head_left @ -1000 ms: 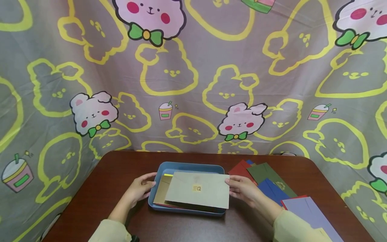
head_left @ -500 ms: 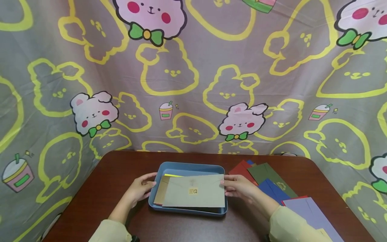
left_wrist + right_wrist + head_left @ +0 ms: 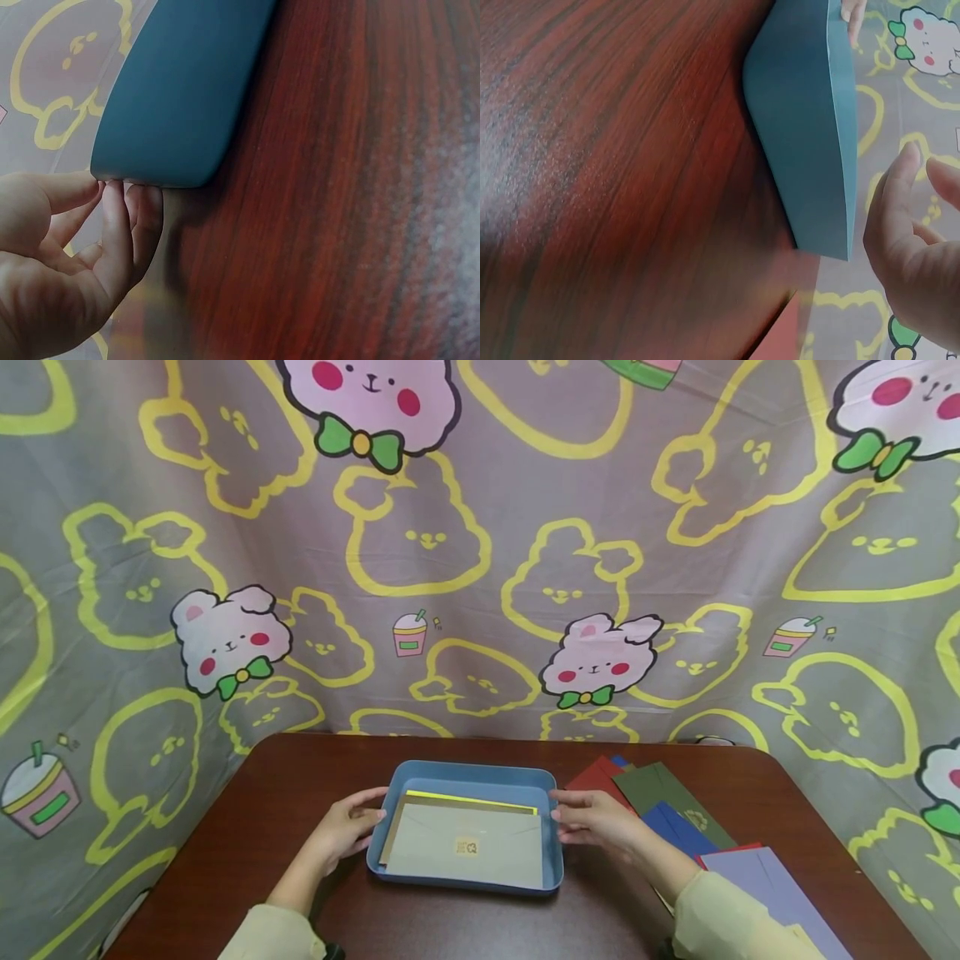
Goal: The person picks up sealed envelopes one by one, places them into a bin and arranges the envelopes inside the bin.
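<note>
Head view: the blue tray (image 3: 552,860) sat on the tabletop (image 3: 285,777) between the two hands. A grey-green envelope (image 3: 465,856) with a small gold seal lay flat inside it, on top of a stack whose brown and yellow edges showed along the far side. The left hand (image 3: 348,827) rested against the tray's left rim, fingers curled lightly round the edge. The right hand (image 3: 592,822) hovered just beside the right rim, fingers relaxed and holding nothing. Outward of the right hand, a spread of loose envelopes (image 3: 678,822) in red, dark green, blue and lilac lay on the tabletop. On this evidence, the grey-green envelope was judged as placed; the loose ones beside the right hand remained outside the tray.

Left wrist view: the left hand (image 3: 67,255) met a corner of the tray (image 3: 180,97) from outside, thumb on top and fingertips (image 3: 139,206) touching its underside, a light steadying pinch.

Right wrist view: the right hand (image 3: 919,247) stood just apart from the tray (image 3: 810,142) wall, fingers straight and loosely spread, gripping nothing. Contact with the rim could not be ruled out entirely from this angle, as the edge of the frame cut off much of the hand. The tray's contents were not visible here.
</note>
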The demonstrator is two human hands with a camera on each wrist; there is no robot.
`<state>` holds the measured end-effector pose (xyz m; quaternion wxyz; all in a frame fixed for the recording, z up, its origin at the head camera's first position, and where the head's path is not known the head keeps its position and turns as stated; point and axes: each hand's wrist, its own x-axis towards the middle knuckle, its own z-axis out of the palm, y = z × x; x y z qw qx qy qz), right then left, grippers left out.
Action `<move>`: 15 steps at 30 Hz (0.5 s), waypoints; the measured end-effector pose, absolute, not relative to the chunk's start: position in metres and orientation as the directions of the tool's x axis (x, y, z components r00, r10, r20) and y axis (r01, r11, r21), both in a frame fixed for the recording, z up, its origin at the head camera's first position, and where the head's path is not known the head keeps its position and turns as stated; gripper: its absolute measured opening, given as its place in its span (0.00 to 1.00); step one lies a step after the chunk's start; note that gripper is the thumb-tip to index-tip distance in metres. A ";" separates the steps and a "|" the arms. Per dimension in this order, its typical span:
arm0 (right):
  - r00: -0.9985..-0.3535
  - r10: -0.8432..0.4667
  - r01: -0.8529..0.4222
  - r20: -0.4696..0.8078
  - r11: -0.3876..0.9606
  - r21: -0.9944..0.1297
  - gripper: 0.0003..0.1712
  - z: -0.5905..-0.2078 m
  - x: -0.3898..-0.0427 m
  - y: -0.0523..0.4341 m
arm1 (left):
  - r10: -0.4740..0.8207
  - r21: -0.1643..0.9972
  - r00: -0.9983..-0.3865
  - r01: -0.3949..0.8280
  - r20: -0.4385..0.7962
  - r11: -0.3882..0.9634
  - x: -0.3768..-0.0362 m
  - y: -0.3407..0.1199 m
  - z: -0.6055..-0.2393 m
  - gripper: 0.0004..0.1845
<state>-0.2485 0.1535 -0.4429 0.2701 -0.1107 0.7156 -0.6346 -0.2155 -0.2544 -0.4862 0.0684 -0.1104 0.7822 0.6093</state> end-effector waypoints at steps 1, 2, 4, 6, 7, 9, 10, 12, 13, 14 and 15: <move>-0.831 -0.500 0.183 -0.245 0.171 -0.968 0.36 -0.443 -0.249 0.154 | -0.088 0.938 -0.967 -0.255 -0.241 0.234 -0.215 -0.254 -0.486 0.24; -0.831 -0.501 0.178 -0.241 0.171 -0.969 0.36 -0.442 -0.249 0.155 | -0.086 0.938 -0.967 -0.254 -0.240 0.234 -0.215 -0.254 -0.486 0.24; -0.833 -0.501 0.171 -0.234 0.169 -0.971 0.36 -0.442 -0.249 0.157 | -0.083 0.939 -0.967 -0.252 -0.239 0.232 -0.215 -0.254 -0.486 0.24; -0.835 -0.504 0.155 -0.222 0.172 -0.973 0.35 -0.440 -0.250 0.160 | -0.081 0.940 -0.968 -0.251 -0.238 0.230 -0.215 -0.255 -0.487 0.24; -0.837 -0.502 0.149 -0.218 0.175 -0.973 0.35 -0.439 -0.251 0.161 | -0.080 0.940 -0.968 -0.250 -0.237 0.230 -0.215 -0.255 -0.487 0.24; -0.843 -0.494 0.137 -0.213 0.187 -0.973 0.35 -0.436 -0.252 0.164 | -0.081 0.940 -0.968 -0.250 -0.237 0.233 -0.215 -0.255 -0.487 0.24; -0.847 -0.488 0.130 -0.211 0.195 -0.972 0.35 -0.435 -0.253 0.166 | -0.081 0.940 -0.968 -0.250 -0.237 0.233 -0.215 -0.255 -0.487 0.24; -0.855 -0.476 0.120 -0.206 0.204 -0.972 0.35 -0.432 -0.254 0.169 | -0.079 0.939 -0.968 -0.250 -0.237 0.236 -0.215 -0.255 -0.487 0.24; -0.858 -0.471 0.117 -0.203 0.205 -0.972 0.36 -0.431 -0.255 0.172 | -0.079 0.939 -0.968 -0.250 -0.238 0.236 -0.216 -0.255 -0.487 0.24; -0.860 -0.471 0.111 -0.197 0.204 -0.973 0.36 -0.430 -0.256 0.174 | -0.077 0.939 -0.968 -0.250 -0.239 0.236 -0.216 -0.255 -0.487 0.24; -0.861 -0.471 0.108 -0.191 0.198 -0.974 0.36 -0.429 -0.256 0.176 | -0.076 0.939 -0.968 -0.250 -0.239 0.235 -0.216 -0.255 -0.487 0.24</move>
